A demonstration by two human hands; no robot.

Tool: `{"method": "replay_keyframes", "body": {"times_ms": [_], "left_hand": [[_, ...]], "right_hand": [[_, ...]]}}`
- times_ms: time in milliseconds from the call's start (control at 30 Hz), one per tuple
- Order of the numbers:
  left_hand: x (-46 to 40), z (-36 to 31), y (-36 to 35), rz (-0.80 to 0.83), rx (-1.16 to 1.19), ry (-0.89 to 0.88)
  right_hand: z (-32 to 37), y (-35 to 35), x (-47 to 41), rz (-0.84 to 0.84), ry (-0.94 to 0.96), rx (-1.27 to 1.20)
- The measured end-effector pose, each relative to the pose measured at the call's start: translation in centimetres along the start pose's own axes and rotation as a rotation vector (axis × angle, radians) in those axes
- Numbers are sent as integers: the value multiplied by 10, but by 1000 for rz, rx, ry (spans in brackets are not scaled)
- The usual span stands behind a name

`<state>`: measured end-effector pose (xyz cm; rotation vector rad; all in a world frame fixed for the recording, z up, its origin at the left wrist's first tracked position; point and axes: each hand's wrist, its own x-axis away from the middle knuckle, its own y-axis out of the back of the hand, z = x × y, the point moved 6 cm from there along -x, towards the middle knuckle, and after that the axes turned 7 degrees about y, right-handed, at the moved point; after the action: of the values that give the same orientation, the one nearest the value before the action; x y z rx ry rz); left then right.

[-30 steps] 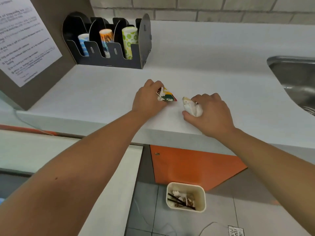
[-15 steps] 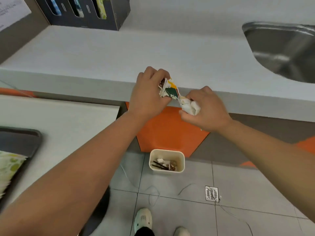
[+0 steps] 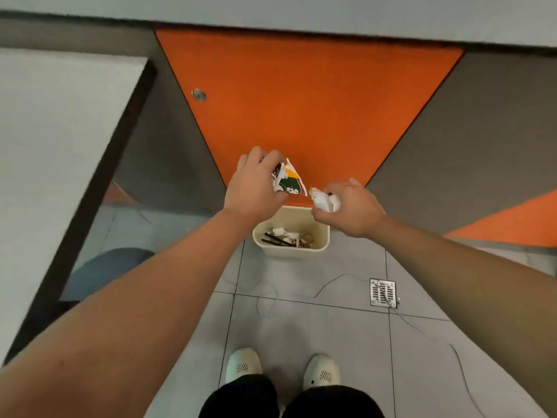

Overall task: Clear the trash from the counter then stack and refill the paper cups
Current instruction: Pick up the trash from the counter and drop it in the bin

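Note:
My left hand [image 3: 256,184] grips a crumpled wrapper [image 3: 288,180] printed in green, yellow and white. My right hand [image 3: 351,208] is closed around a crumpled white paper wad [image 3: 323,200]. Both hands hover over the floor, just above the far rim of a small cream trash bin [image 3: 291,248]. The bin holds dark sticks and bits of white and brown trash. The paper cups and their holder are out of view.
The grey counter edge [image 3: 331,16] runs along the top, with an orange cabinet panel [image 3: 301,101] below it. A white table [image 3: 54,146] stands at the left. A floor drain [image 3: 382,292] and a thin cable lie on the grey tiles. My shoes [image 3: 283,369] stand below.
Both hands have carried the trash off the counter and down to above the bin. The view has tilted down to the floor, so the cup holder and sink have left the frame.

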<state>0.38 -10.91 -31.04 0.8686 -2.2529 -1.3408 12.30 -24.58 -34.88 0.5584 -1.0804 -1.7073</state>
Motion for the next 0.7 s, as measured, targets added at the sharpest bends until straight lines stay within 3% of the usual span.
{"method": "replay_keyframes", "body": {"times_ms": [367, 467, 600, 700], "left_hand": [[-39, 148, -292, 274, -13, 100], [-55, 168, -341, 380, -60, 73], [-73, 181, -379, 504, -98, 74], [-76, 191, -403, 589, -140, 129]], "right_hand": [[-149, -253, -76, 65, -129, -25], [-177, -290, -93, 141, -176, 2], [-185, -314, -118, 216, -100, 294], [-186, -333, -130, 292, -92, 343]]}}
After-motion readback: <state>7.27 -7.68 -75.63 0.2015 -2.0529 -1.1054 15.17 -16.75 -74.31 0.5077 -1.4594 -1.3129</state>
